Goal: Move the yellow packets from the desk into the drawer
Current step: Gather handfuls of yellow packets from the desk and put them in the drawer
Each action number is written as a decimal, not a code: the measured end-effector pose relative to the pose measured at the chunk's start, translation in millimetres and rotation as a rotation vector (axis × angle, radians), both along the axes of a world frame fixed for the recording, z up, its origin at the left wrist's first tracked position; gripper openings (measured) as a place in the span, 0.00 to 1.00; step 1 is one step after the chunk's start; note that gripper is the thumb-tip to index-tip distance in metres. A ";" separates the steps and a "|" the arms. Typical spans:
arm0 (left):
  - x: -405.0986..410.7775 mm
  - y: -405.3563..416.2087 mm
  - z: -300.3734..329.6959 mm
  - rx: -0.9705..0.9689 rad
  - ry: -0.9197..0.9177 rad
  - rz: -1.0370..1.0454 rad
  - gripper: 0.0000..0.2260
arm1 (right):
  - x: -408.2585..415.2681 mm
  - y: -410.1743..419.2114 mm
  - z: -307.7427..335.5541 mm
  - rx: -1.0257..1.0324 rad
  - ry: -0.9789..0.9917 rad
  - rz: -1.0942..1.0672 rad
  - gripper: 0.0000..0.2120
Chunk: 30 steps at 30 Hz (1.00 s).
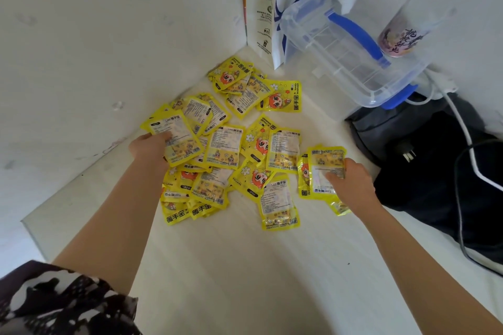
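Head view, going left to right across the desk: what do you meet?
Patterned sleeve → left hand → pile of yellow packets → right hand gripping packets → black bag.

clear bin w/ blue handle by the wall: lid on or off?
On. The clear bin has its lid seated, the blue handle lying across it, and a cup on top.

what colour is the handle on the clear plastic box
Blue. The handle arches over the clear box; the head view shows it plainly.
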<state>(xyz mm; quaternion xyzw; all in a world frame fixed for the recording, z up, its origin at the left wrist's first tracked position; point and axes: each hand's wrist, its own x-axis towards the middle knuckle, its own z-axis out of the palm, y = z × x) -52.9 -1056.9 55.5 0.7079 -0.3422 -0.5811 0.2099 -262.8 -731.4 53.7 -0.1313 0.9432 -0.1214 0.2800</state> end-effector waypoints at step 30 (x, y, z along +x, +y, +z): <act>165.6 279.3 23.2 0.166 0.282 -0.705 0.05 | 304.0 198.5 34.8 -0.895 -0.272 -0.932 0.08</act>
